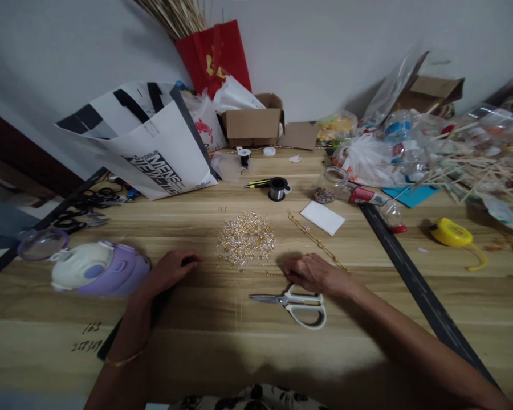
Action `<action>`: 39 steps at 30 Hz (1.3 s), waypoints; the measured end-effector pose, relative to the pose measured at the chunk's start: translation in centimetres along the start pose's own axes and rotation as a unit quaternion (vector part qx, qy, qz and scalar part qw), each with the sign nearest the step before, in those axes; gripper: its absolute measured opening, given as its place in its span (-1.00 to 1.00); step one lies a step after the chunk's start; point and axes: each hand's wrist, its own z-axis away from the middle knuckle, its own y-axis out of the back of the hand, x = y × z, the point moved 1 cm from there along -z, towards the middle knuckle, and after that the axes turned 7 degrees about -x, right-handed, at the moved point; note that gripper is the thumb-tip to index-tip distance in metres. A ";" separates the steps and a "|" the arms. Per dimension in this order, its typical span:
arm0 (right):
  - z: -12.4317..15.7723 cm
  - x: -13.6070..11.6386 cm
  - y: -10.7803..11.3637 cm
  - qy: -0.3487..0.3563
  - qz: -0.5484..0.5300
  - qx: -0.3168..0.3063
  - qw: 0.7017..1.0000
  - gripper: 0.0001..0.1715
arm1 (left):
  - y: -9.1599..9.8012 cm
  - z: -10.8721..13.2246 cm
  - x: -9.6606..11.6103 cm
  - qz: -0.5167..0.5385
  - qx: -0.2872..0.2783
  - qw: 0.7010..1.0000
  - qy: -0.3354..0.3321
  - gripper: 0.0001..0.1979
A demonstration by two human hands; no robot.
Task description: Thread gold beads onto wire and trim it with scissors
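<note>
On the wooden table lies a loose pile of gold and clear beaded pieces (247, 239). My right hand (310, 272) is just right of it, fingers closed on the end of a thin gold chain (267, 274) that runs along the pile's near side. Left of the pile, my left hand (175, 267) rests on the tabletop with its fingers slightly apart and nothing visible in them. White-handled scissors (305, 307) lie right below my right hand, blades pointing left. A second, longer gold chain (316, 240) stretches diagonally beyond my right hand.
At the back are a wire spool (277, 188), a yellow cutter (257, 184), a bead jar (329, 185) and a cardboard box (253, 124). A white card (323, 217) and yellow tape measure (451, 232) lie right. A purple-white bottle (100, 269) and paper bag (154, 148) are left.
</note>
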 end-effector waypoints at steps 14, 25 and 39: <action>0.4 0.3 0.6 0.016 -0.070 0.025 0.997 -0.86 | 0.4 0.0 -0.1 0.058 0.063 0.996 0.014 -0.73; -0.3 1.8 0.0 0.089 -0.205 0.021 0.974 -0.88 | 1.1 0.3 0.6 0.139 0.123 0.982 0.019 -0.69; -0.6 3.0 -0.5 0.128 -0.324 0.009 0.937 -0.91 | 1.6 0.4 1.6 0.260 0.179 0.948 0.038 -0.67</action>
